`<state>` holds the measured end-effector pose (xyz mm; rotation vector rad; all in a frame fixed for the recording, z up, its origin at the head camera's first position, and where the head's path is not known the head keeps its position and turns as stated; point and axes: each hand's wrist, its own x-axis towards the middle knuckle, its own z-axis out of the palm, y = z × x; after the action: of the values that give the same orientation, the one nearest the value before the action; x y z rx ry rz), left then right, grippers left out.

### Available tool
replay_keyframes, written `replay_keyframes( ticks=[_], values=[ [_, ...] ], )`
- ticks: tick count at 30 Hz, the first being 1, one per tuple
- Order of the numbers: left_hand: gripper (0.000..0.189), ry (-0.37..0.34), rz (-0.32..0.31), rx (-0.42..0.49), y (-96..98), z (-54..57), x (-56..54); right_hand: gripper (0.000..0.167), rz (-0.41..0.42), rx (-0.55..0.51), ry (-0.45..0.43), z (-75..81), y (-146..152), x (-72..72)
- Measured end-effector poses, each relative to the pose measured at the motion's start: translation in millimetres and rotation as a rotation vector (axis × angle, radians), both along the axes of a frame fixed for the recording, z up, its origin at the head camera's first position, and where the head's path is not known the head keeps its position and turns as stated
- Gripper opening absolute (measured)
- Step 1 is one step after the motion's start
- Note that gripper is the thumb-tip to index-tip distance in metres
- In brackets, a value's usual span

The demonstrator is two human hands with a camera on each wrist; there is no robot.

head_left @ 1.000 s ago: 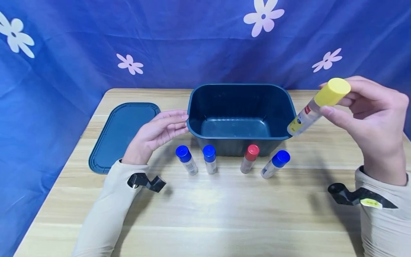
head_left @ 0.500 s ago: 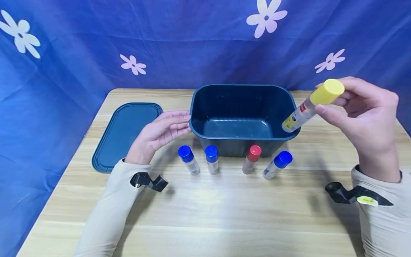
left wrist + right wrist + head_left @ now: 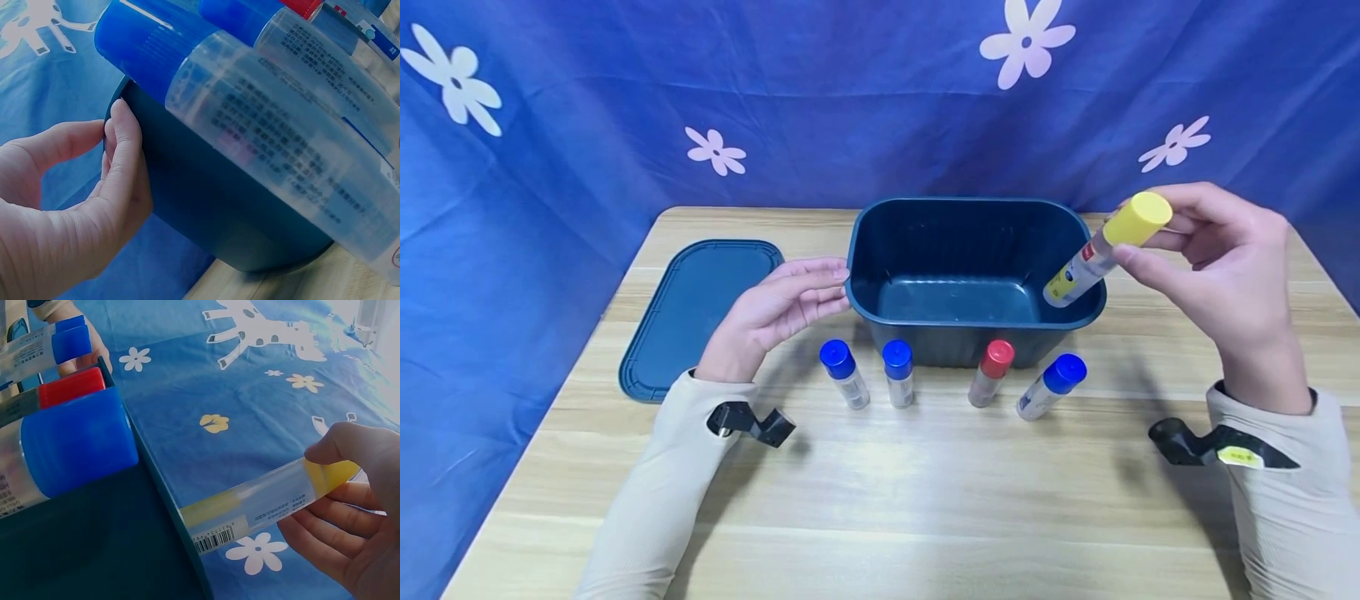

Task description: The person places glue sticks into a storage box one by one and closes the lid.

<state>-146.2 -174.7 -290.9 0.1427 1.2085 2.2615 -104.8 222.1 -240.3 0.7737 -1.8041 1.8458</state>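
Note:
My right hand (image 3: 1232, 267) pinches the yellow cap of a clear glue stick (image 3: 1078, 271) between thumb and fingers. The stick tilts, its lower end inside the right end of a dark teal bin (image 3: 955, 342). Fairly straight fingers of my left hand (image 3: 782, 312) touch the bin's left side at the rim; the left wrist view shows the hand (image 3: 94, 194) there too. In front of the bin stand two blue-capped glue sticks (image 3: 846, 375) (image 3: 898, 372), a red-capped one (image 3: 990, 372) and another blue-capped one (image 3: 1051, 386) at the right.
A flat teal lid (image 3: 700, 308) lies on the wooden table (image 3: 880, 500), left of the bin and partly behind my left hand. Blue cloth with white flowers (image 3: 880, 100) hangs behind the table's back edge.
My right hand has carried the yellow-capped glue stick leftward, from the bin's right rim to inside its right end. The left hand stays at the bin. The head view has shifted slightly.

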Motion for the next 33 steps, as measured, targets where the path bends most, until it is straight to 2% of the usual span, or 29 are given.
replay_keyframes(
  ticks=[13,19,25,33],
  values=[
    [0.016,0.019,-0.002,0.009,0.2,3.1,2.0,0.039,0.014,0.039,-0.079,-4.4,0,-7.9],
    [0.018,0.020,-0.005,0.011,-0.4,3.4,1.6,0.039,-0.004,0.121,-0.091,-7.0,-1,-11.5],
    [0.020,0.015,-0.003,0.011,0.2,4.2,2.0,0.040,0.017,0.119,-0.134,-10.9,-1,-15.9],
    [0.021,0.011,0.000,0.013,0.0,5.3,2.6,0.039,-0.061,0.243,-0.186,-9.6,-6,-18.9]
  ],
)
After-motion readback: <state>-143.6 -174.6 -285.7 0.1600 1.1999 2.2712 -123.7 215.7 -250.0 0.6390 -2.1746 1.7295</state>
